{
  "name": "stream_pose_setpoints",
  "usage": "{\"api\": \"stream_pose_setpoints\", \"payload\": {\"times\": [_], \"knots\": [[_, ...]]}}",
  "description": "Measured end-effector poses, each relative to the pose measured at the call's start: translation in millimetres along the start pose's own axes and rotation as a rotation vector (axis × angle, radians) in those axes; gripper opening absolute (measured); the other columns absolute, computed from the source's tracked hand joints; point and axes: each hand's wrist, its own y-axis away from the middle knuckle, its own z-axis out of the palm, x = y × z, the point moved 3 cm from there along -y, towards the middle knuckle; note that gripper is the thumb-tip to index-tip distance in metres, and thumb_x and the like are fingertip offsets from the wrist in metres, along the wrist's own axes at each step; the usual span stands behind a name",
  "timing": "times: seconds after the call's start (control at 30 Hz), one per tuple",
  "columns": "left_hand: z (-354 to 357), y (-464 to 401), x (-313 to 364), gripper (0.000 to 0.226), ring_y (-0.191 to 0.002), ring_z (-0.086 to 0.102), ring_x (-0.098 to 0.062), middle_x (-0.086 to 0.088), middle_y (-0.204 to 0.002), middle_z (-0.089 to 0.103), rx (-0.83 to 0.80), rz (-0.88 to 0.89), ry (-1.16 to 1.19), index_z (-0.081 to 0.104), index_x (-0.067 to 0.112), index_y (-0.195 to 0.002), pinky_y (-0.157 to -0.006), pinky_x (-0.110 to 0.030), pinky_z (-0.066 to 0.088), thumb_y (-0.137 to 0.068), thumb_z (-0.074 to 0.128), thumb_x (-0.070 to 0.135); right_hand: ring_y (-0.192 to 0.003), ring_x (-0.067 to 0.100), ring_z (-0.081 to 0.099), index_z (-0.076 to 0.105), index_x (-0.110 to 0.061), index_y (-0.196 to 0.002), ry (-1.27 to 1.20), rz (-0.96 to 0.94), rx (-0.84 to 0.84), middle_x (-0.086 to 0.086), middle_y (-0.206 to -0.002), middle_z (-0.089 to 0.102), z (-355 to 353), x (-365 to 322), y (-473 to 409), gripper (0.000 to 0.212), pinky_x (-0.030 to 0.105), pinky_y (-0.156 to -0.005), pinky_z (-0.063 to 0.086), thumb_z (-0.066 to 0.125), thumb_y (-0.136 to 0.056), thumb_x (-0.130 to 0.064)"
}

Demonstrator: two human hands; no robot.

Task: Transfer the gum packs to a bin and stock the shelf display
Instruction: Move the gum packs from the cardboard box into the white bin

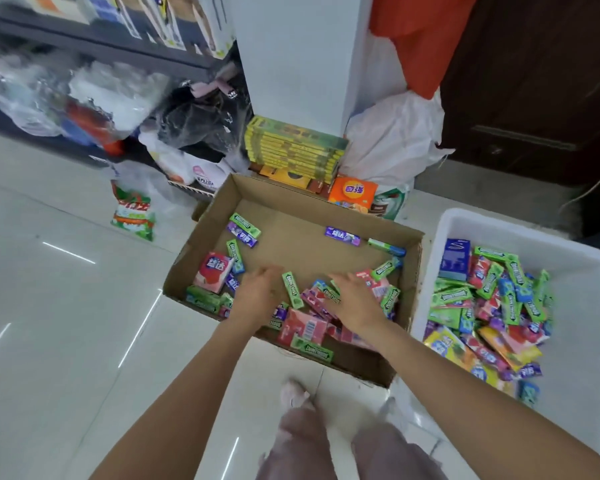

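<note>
Hands (pixel 257 292) (pixel 352 299) lie flat, fingers straight, beside a green pack (pixel 292 290) pointing away.

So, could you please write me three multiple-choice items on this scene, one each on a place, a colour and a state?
1. Where is the white bin relative to the cardboard box?
A. its right B. its left C. inside it
2. What colour is the dark pack at the bin's far left?
A. orange B. blue C. pink
3. Where are both hands?
A. in the bin B. on the floor C. in the box

Answers: 1 A, the bin sits right of the box. 2 B, its face is blue. 3 C, left hand and right hand rest among gum packs there.
</note>
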Motion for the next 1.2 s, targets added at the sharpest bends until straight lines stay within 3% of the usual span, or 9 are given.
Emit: {"api": "stream_pose_setpoints", "payload": {"times": [0.2,0.57,0.77,1.0,1.2], "knots": [[14.1,-20.1,-7.4,0.063,-0.129,0.031,-0.027,-0.007,-0.141,0.035,-0.205,0.162,-0.176,0.039,0.028,-0.141,-0.108,-0.041,0.032,-0.085,0.066,0.02,-0.133,0.024,0.031,0.034,-0.018,-0.143,0.092,0.069,0.005,0.006,-0.14,0.033,24.5,6.9,-9.7,0.071,0.033,-0.112,0.029,0.07,-0.082,-0.025],[8.9,-47.1,-13.8,0.057,-0.126,0.034,-0.023,-0.007,-0.131,0.038,-0.079,0.142,-0.041,0.05,0.023,-0.132,-0.104,-0.038,0.038,-0.08,0.072,0.027,-0.13,0.022,0.034,0.04,-0.019,-0.139,0.149,0.04,0.164,0.004,-0.139,0.035,25.5,1.0,-33.5,0.059,0.034,-0.106,0.038,0.065,-0.086,-0.024],[0.8,-46.1,-27.2,0.068,-0.131,0.03,-0.021,-0.006,-0.14,0.03,-0.19,0.202,-0.031,0.047,0.022,-0.134,-0.111,-0.035,0.032,-0.074,0.077,0.013,-0.13,0.024,0.034,0.038,-0.017,-0.139,0.207,0.083,0.13,0.009,-0.137,0.031,28.3,0.2,-35.4,0.067,0.033,-0.106,0.039,0.072,-0.081,-0.026],[-0.1,-48.8,-25.4,0.057,-0.125,0.04,-0.024,-0.005,-0.135,0.037,-0.149,0.219,-0.127,0.046,0.018,-0.133,-0.106,-0.035,0.038,-0.081,0.071,0.019,-0.121,0.027,0.036,0.043,-0.011,-0.13,0.161,0.165,0.168,0.01,-0.126,0.038,21.8,-6.4,-44.6,0.058,0.034,-0.102,0.038,0.07,-0.08,-0.022],[-2.6,-51.0,-21.3,0.046,-0.102,0.057,-0.026,-0.008,-0.127,0.042,-0.129,0.126,-0.076,0.049,0.014,-0.123,-0.09,-0.04,0.05,-0.083,0.068,0.028,-0.106,0.028,0.048,0.048,-0.012,-0.119,0.101,0.139,0.197,0.01,-0.119,0.045,14.6,-11.8,-48.5,0.04,0.036,-0.092,0.045,0.064,-0.083,-0.017]]}}
